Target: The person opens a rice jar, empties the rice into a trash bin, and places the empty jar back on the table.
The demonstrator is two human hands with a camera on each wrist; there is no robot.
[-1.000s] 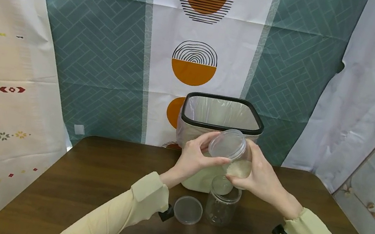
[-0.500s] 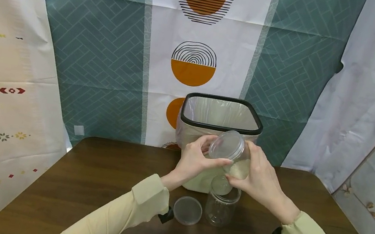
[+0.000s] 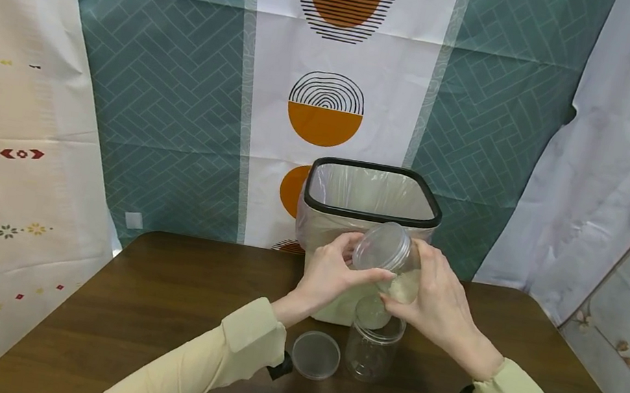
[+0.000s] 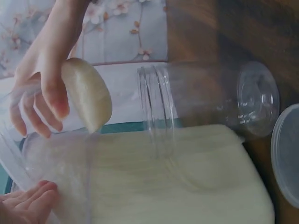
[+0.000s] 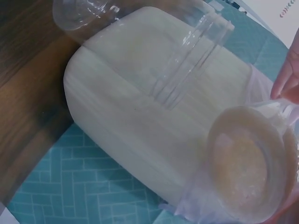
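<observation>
Both hands hold a clear plastic jar tilted in front of the bin, its capped end toward the left. My left hand grips the clear lid end with thumb and fingers. Around the jar's body, my right hand has its fingers curled. Pale, grainy contents like rice lie toward the base; the left wrist view shows this pale mass slanted beside the right hand. Below the hands, a second clear jar stands uncovered on the table.
A flat round lid lies left of the standing jar. Close behind is a pale bin with a black rim and plastic liner. The brown wooden table ends at a patterned curtain.
The held jar and both hands have shifted only slightly, and the grip looks the same. The standing jar, flat lid and bin have not moved.
</observation>
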